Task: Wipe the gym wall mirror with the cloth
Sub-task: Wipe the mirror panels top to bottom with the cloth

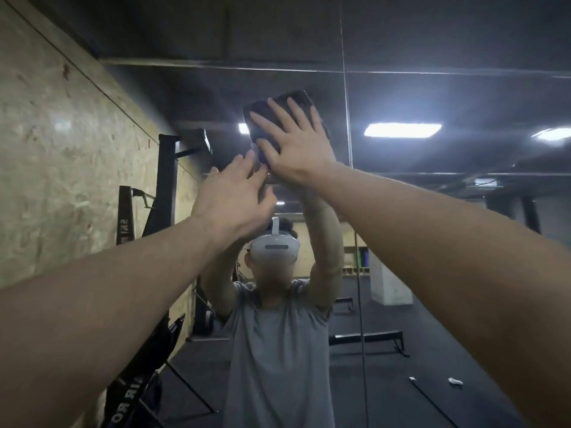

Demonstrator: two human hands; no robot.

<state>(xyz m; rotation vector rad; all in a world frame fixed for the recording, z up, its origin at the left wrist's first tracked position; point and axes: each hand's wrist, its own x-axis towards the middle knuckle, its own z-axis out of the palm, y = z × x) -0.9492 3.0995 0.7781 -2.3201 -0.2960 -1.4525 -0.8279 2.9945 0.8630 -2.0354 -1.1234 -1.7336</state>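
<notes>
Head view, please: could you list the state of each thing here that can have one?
Dark cloth: folded, pressed flat against the glass, high up.
Right hand: fingers straight and spread, pressing the cloth.
Left hand: raised just below the cloth, fingers relaxed, holding nothing; whether it touches the glass is unclear.
Wall mirror: reflecting the gym; panel seams visible.
Ceiling lights: on, seen in reflection.

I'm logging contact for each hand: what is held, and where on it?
The right hand presses the dark cloth flat against the mirror, fingers spread over its middle. The left hand holds nothing.
</notes>
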